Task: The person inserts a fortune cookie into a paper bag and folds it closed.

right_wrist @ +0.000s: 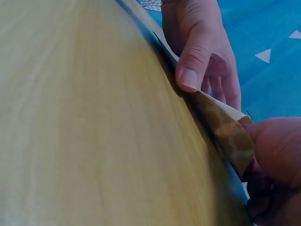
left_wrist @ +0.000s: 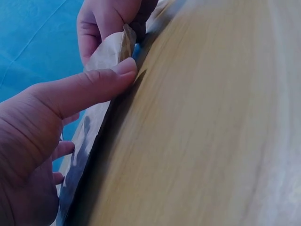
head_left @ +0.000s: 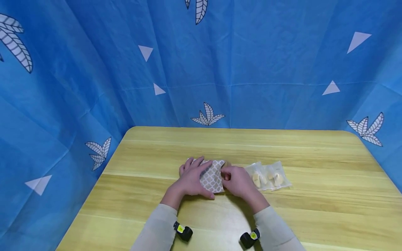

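A flat paper bag (head_left: 212, 176) with a grey-and-white lattice pattern lies on the table in the head view. My left hand (head_left: 195, 177) rests on its left part, fingers spread and thumb along the near edge; the left wrist view shows that thumb (left_wrist: 101, 87) against the bag's side. At the bag's right end, my right hand (head_left: 237, 179) has curled fingers and pinches the paper at the mouth. The right wrist view shows the bag's end (right_wrist: 230, 134) bent outward beside the right hand (right_wrist: 277, 155). What lies inside the bag is hidden.
Clear plastic packets (head_left: 276, 176) with small pale pieces inside lie just right of my right hand. The wooden table (head_left: 314, 216) extends on both sides, and a blue patterned curtain (head_left: 267, 52) hangs behind it.
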`<state>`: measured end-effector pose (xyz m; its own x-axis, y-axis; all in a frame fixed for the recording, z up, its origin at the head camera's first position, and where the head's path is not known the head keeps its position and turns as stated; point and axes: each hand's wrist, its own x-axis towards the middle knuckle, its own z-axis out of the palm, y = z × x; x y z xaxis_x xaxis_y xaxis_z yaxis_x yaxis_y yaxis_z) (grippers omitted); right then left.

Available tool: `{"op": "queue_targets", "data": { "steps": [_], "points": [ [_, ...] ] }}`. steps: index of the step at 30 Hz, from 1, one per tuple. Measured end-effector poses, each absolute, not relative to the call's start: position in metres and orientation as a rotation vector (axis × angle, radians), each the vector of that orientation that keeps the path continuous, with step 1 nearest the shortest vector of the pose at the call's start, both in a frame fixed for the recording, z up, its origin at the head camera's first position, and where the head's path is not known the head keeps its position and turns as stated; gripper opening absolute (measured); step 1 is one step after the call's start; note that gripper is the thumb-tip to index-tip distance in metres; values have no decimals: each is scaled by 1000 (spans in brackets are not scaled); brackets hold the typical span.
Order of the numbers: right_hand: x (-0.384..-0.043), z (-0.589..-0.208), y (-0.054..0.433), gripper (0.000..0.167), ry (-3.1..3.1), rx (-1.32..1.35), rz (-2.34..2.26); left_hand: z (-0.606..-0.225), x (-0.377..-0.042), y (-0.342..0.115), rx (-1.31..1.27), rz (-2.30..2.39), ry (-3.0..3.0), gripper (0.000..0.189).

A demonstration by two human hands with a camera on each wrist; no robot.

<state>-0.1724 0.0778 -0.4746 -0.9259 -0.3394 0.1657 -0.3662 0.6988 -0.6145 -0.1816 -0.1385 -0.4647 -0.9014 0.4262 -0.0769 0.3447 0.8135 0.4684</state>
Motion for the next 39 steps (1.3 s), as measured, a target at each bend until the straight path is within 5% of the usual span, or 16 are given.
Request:
{"op": "queue_targets", "data": {
  "steps": [23, 34, 39],
  "points": [
    [-171, -479, 81, 22, -2798, 669, 1082, -471, -187, -146, 584, 830, 2781, 129],
    [-171, -482, 83, 46, -2759, 664, 1199, -471, -186, -144, 564, 846, 2792, 128],
    [-170, -479, 82, 38, -2754, 523, 1372, -472, -186, -142, 519, 817, 2814, 129]
  ]
}}
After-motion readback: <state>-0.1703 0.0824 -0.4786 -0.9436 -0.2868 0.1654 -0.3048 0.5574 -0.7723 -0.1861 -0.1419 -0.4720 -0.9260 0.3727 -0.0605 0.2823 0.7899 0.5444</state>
